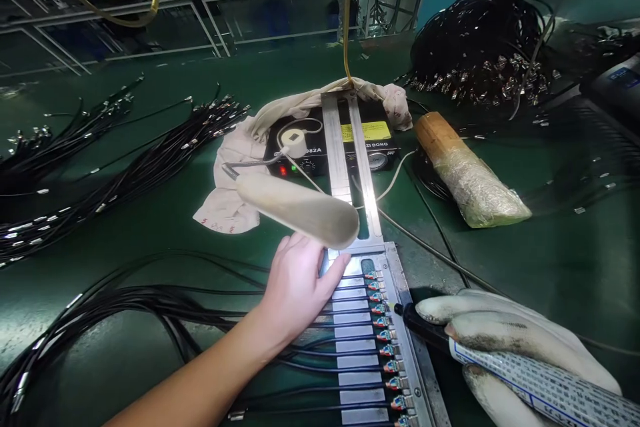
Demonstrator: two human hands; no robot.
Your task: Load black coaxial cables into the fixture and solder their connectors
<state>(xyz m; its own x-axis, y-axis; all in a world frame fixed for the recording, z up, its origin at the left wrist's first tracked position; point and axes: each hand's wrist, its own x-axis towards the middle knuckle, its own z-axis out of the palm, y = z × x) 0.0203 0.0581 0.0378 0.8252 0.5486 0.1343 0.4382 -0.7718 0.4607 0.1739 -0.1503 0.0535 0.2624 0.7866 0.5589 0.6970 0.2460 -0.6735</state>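
My bare left hand (300, 280) rests at the upper end of a metal fixture (357, 340), its thumb on the metal and its other fingers partly hidden under a lamp head (300, 207). Several black cables lie across the fixture, their small connectors (383, 321) lined up along its right side. In a whitish glove, my right hand (520, 333) is wrapped round a printed dispensing tube (545, 373). The tube's black nozzle points left, close to the connectors near the fixture's right rail (415, 373).
Behind the fixture stands a black control box (313, 163) with cloth (233, 193) around it. Cable bundles (165, 153) lie at the left, with a large coil (480, 47) at the back right. A plastic-wrapped roll (475, 180) lies on the green table. A yellow hose (347, 20) hangs down behind.
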